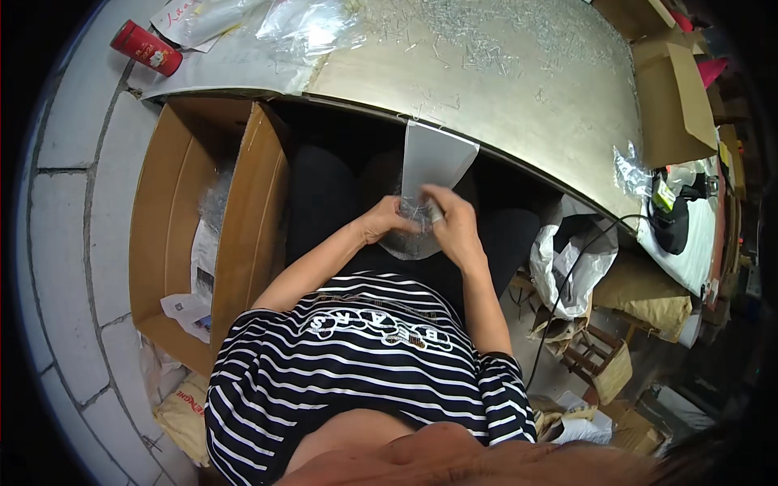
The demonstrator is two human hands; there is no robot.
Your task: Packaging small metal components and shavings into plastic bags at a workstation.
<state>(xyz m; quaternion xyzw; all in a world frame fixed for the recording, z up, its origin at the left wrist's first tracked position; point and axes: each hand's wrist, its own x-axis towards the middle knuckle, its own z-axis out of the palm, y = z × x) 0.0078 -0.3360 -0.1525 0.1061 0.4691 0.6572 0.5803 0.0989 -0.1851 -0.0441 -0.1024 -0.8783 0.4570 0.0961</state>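
In front of my belly, a small see-through bundle [414, 214], which looks like a clear plastic bag with thin shiny pieces in it, sits between my hands. My left hand [384, 220] is closed on its left side, thumb and fingers pressed together. On the other side my right hand [455, 225] curls its fingers at the bundle; its fingertips are slightly smeared, and a pale wrap shows on one finger. What those fingers hold is hidden. Just beyond, a grey flat-bottomed chute or tray [438, 154] slopes from the table edge toward my hands. A greyish rounded surface [409, 245] shows beneath them.
Many small bent wire pieces [478, 53] lie scattered over the metal-topped table [365, 77]. An open cardboard box [174, 202] with clear bags stands at my left; a red tin [146, 49] is beyond it. At right are a white sack [571, 271], a black cable [559, 300] and a wooden stool [596, 360].
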